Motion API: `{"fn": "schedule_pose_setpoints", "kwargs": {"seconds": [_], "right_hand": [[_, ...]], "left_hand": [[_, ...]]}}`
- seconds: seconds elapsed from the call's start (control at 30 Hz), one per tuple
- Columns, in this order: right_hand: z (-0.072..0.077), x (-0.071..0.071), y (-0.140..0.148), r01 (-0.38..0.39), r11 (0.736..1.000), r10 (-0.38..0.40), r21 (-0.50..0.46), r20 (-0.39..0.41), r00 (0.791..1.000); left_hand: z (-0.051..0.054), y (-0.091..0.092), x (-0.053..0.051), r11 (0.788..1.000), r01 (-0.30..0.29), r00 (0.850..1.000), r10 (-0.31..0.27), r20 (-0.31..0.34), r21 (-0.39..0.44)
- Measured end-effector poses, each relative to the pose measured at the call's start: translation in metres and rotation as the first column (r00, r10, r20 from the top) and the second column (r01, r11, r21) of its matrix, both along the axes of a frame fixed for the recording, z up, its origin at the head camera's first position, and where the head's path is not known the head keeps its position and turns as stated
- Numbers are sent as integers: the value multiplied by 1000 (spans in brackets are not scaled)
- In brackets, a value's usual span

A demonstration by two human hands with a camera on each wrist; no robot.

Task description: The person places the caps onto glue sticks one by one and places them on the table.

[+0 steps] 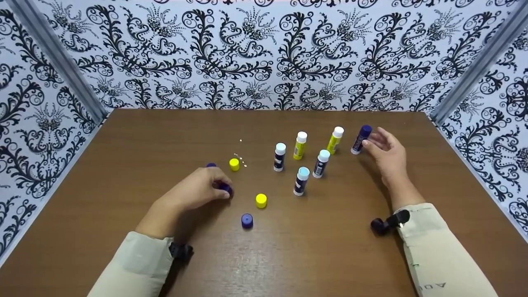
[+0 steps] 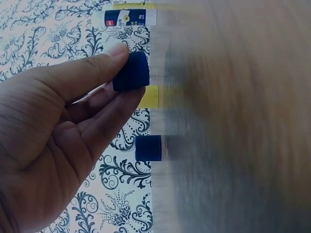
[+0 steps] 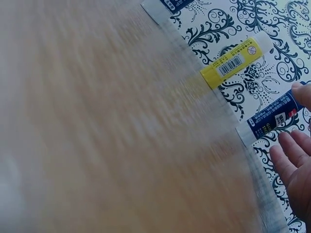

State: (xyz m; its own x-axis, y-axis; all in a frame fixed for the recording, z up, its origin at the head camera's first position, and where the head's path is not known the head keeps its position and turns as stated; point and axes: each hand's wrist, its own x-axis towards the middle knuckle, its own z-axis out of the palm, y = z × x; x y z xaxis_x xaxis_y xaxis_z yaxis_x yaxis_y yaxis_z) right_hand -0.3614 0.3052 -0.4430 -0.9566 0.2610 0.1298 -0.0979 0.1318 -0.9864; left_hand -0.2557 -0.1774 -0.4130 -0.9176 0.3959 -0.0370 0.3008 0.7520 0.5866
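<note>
Cap (image 1: 225, 188), dark blue and tilted, is being pinched in a narrow grip by the left hand (image 1: 194, 190), left of centre over the tabletop (image 1: 313, 251). A capped blue glue stick (image 1: 361, 141), standing upright, is being touched by the thumb of the right hand (image 1: 387, 156); whether that grip is closing round it cannot be told. Five white-topped sticks (image 1: 279, 161) and four loose caps (image 1: 261, 201) are being borne between and near the hands.

Right hand (image 3: 300, 179), thumb against a navy tube (image 3: 272, 117), other visible fingers apart; yellow tube (image 3: 234, 64) beside it, barcode visible; another navy tube (image 3: 170, 6) cropped above; wooden tabletop (image 3: 107, 121) blurred.
</note>
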Motion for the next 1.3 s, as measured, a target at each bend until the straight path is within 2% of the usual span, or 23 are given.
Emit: {"fn": "schedule_pose_setpoints", "kwargs": {"seconds": [0.13, 0.23, 0.67, 0.87, 1.03, 1.3], "right_hand": [[1, 1, 0, 3, 999, -4, -44, -12, 1000], [1, 2, 1, 7, 999, -8, -37, -10, 1000], [5, 6, -1, 26, 998, -26, -52, -4, 1000], [9, 9, -4, 45, 999, -45, -21, -5, 999], [10, 9, -6, 46, 997, -48, -64, -27, 999], [14, 11, -9, 43, 997, -47, -60, -67, 997]], "left_hand": [[0, 0, -1, 999, 25, 999, -24, -47, 32], [0, 1, -2, 998, 34, 997, -30, -72, 54], [6, 5, 1, 996, 39, 996, -33, -83, 76], [6, 6, 1, 994, 48, 995, -39, -89, 96], [6, 6, 1, 993, 54, 995, -44, -90, 108], [8, 6, 1, 985, 106, 984, -84, -156, 137]]}}
